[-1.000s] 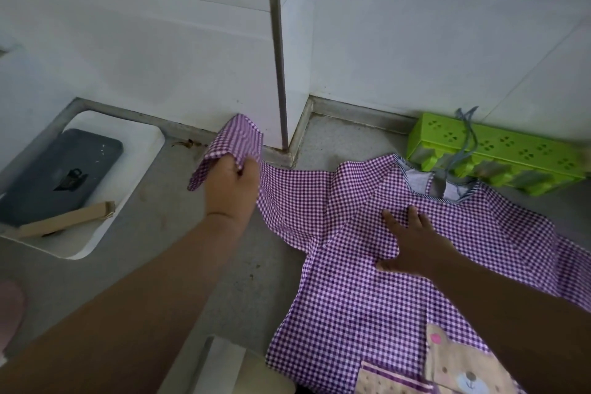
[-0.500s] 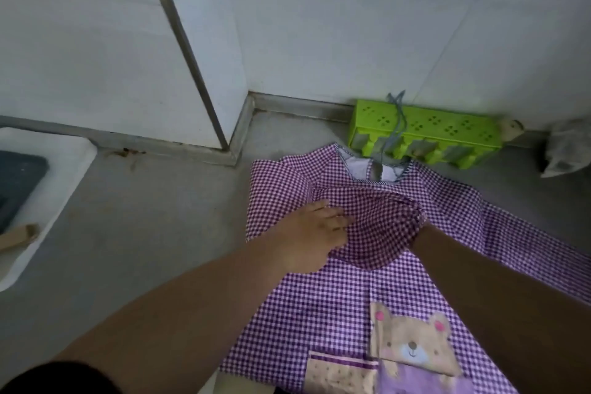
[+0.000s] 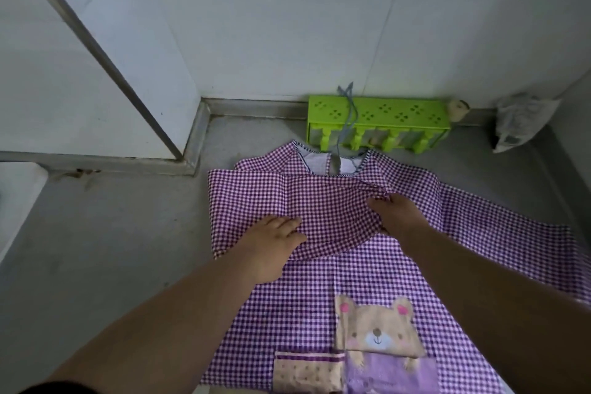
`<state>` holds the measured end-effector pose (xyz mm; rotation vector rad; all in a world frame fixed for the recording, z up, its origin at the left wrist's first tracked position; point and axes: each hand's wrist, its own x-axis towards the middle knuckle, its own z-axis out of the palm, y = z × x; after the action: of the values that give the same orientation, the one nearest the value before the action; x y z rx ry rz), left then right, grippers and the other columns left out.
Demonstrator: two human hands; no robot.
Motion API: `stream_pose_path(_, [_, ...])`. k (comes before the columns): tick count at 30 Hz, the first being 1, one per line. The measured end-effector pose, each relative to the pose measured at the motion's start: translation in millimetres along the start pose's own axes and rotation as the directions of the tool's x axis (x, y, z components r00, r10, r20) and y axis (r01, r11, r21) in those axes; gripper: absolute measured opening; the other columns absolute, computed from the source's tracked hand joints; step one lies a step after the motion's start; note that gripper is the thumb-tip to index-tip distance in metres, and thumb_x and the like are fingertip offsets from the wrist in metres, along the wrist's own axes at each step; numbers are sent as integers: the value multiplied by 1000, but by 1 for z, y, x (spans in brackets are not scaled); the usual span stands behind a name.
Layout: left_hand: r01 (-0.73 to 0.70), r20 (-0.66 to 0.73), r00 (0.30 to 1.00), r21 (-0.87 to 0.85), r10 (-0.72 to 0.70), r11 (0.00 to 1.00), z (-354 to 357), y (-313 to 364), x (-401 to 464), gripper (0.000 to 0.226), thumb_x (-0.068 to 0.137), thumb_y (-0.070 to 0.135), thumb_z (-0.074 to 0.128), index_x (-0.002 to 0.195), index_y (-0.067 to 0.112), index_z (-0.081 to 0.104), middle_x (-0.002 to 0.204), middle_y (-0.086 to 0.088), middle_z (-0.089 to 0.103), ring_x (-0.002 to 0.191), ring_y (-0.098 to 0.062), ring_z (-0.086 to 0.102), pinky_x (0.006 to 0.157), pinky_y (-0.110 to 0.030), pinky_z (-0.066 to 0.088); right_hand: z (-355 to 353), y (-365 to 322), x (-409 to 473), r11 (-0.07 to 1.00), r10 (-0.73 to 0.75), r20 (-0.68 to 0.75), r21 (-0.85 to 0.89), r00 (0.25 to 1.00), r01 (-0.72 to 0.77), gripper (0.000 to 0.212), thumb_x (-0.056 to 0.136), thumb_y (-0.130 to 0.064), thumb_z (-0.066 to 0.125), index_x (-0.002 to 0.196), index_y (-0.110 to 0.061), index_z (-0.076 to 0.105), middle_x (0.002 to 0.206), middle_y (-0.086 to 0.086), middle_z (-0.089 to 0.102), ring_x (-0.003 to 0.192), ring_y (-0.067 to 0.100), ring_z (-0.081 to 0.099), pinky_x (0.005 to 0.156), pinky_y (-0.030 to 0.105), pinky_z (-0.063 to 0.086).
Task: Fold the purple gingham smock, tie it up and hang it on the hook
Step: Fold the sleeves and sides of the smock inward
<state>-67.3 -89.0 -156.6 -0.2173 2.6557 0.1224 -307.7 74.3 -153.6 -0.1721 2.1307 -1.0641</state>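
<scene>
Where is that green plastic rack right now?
In the head view, the green plastic rack lies on the floor against the back wall, just beyond the collar of the purple gingham smock, right of centre.

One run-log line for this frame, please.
step: folding | left sleeve: folded across smock | left hand: pressing flat | right hand: pinching fabric | right sleeve: unfolded

Bare forearms — a dark sleeve [image 3: 60, 386] at bottom left.
</scene>
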Motion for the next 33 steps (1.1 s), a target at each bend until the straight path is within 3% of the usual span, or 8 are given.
stream_pose_path(7, [114, 61, 991, 17, -115, 993, 1, 4, 6, 99, 89, 29, 75, 165, 26, 12, 176, -7, -3, 162, -27, 5, 131, -47, 8, -54, 7, 7, 982, -43, -324, -188, 945, -20, 32, 92, -33, 56, 94, -4, 68, 96, 20, 70, 93, 38, 66, 79, 37, 49])
stream_pose_path(11, [172, 109, 979, -7, -170, 985, 3, 8, 10, 107, 85, 33, 80, 165, 29, 9, 176, -6, -8, 162, -30, 2, 130, -50, 14, -84, 28, 17, 948, 58, -366, -270, 929, -165, 44, 96, -34, 56, 116, 3, 69, 119, 29, 68, 112, 45, 63, 95, 42, 51])
stream_pose_path(15, [229, 175, 959, -16, -223, 973, -2, 13, 12, 110, 85, 35, 81, 165, 32, 6, 175, -9, -15, 162, -35, -1, 128, -54, 24, -95, 43, 18, 913, 120, -329, -333, 937, -234, 44, 94, -35, 58, 113, 3, 71, 115, 28, 70, 108, 43, 66, 94, 43, 54])
stream_pose_path(19, [267, 224, 941, -21, -256, 963, -5, 13, 16, 113, 83, 35, 83, 165, 34, 4, 174, -10, -17, 161, -38, 1, 125, -56, 30, -94, 48, 1, 857, -106, -401, -501, 910, -121, 46, 80, -33, 66, 121, -12, 62, 122, 19, 62, 111, 41, 61, 95, 48, 53])
stream_pose_path(22, [284, 275, 924, -25, -266, 959, -13, 12, 21, 111, 83, 47, 80, 164, 33, 6, 174, -12, -16, 161, -40, 3, 123, -57, 32, -84, 52, -8, 670, -441, -175, -717, 880, 193, 50, 87, -34, 67, 135, -25, 55, 133, 8, 53, 123, 35, 53, 102, 47, 48])
stream_pose_path(26, [343, 304, 899, -47, -314, 938, -28, 21, 32, 105, 86, 81, 52, 166, 28, 8, 175, -15, -9, 160, -42, 8, 126, -56, 27, -73, 64, -9, 442, -269, 193, -846, 944, 299, 61, 90, -51, 62, 148, -38, 45, 159, -7, 36, 144, 25, 37, 116, 45, 38])
stream_pose_path(30, [173, 181, 970, -57, -160, 983, -37, 41, 48, 93, 90, 81, 44, 165, 38, 9, 175, -3, -16, 161, -37, 0, 124, -59, 27, -76, 80, 1, 472, -240, 269, -807, 933, 354, 74, 89, -57, 59, 156, -42, 32, 169, -9, 19, 155, 22, 20, 125, 48, 23])
stream_pose_path(33, [66, 250, 966, -15, -60, 998, -41, 65, 64, 85, 95, 76, 44, 162, 50, 0, 175, -9, -13, 160, -43, 6, 125, -59, 26, -88, 80, -1, 530, -279, 281, -752, 918, 391, 65, 91, -49, 65, 152, -37, 46, 166, -6, 31, 152, 19, 28, 124, 37, 20])
